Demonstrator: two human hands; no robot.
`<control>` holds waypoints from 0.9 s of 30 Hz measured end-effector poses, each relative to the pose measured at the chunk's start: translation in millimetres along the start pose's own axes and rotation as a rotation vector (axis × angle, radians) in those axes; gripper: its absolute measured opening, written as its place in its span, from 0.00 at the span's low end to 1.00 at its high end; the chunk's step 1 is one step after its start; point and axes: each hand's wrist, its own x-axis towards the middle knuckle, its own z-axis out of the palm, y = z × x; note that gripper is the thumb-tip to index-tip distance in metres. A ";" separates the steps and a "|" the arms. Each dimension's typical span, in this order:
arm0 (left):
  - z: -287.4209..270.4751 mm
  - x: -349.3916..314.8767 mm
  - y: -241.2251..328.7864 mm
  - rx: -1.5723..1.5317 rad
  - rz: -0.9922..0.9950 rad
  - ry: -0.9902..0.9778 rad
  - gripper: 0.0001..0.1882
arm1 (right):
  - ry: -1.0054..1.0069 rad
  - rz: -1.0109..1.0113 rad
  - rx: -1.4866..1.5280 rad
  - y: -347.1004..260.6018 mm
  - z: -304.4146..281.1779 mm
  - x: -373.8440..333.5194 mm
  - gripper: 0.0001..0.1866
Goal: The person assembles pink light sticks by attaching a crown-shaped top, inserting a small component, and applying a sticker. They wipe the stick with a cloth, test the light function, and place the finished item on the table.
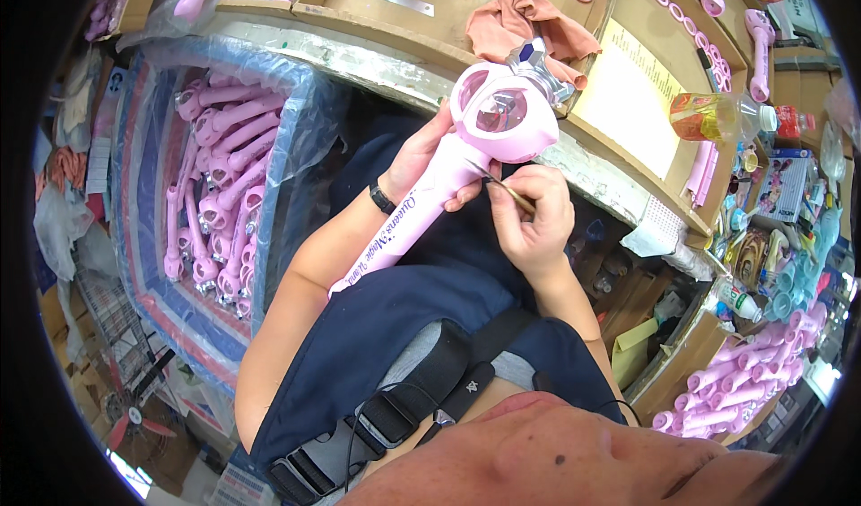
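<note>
My left hand (421,156) is wrapped round the neck of a pink toy wand (436,187). The wand lies tilted, its handle end against the dark blue apron (359,336) and its round head pointing away from me. Clear windows show in the head, and a silver crown with a purple gem (531,60) tops it. Closed in a pinch, my right hand (542,224) holds a slim gold-coloured tool (518,199) with a dark, pointed tip. That tip is at the wand's neck, just below the head; whether it touches the surface I cannot tell.
A plastic-lined bin (291,183) of pink wands stands at left. On the workbench lie an orange cloth (529,20), a yellow paper sheet (628,98), a metal strip (400,1) and pink rings (689,25). Bottles, including one of yellow liquid (704,116), stand right, above stacked pink parts (740,380).
</note>
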 end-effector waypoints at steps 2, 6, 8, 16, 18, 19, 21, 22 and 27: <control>-0.2 0.4 -1.0 0.001 -0.001 -0.008 0.38 | 0.014 0.018 -0.029 -3.0 3.7 3.0 0.11; 0.6 0.7 -1.5 -0.009 0.001 0.002 0.38 | 0.063 0.094 -0.131 -5.2 5.5 5.8 0.11; 1.5 0.6 -1.6 -0.018 0.010 0.042 0.37 | 0.100 0.033 -0.077 -5.9 5.6 5.0 0.10; 1.8 1.2 -2.3 -0.044 0.023 0.022 0.39 | 0.057 0.058 -0.025 -7.4 7.4 1.1 0.10; 0.7 1.4 -2.5 -0.029 0.013 0.018 0.39 | 0.027 0.071 -0.043 -7.1 7.5 0.8 0.10; 0.1 1.5 -2.5 -0.036 -0.002 0.038 0.38 | 0.041 0.094 -0.084 -6.8 7.5 0.6 0.10; -0.9 1.8 -2.6 -0.025 0.007 0.010 0.38 | 0.054 0.119 -0.155 -6.6 6.9 -0.3 0.10; -1.1 1.9 -2.7 -0.029 0.008 -0.014 0.37 | 0.051 0.077 -0.125 -6.7 6.6 -0.8 0.10; 0.9 2.0 -4.1 -0.034 0.024 0.010 0.37 | 0.040 0.080 -0.137 -7.4 5.2 -2.5 0.10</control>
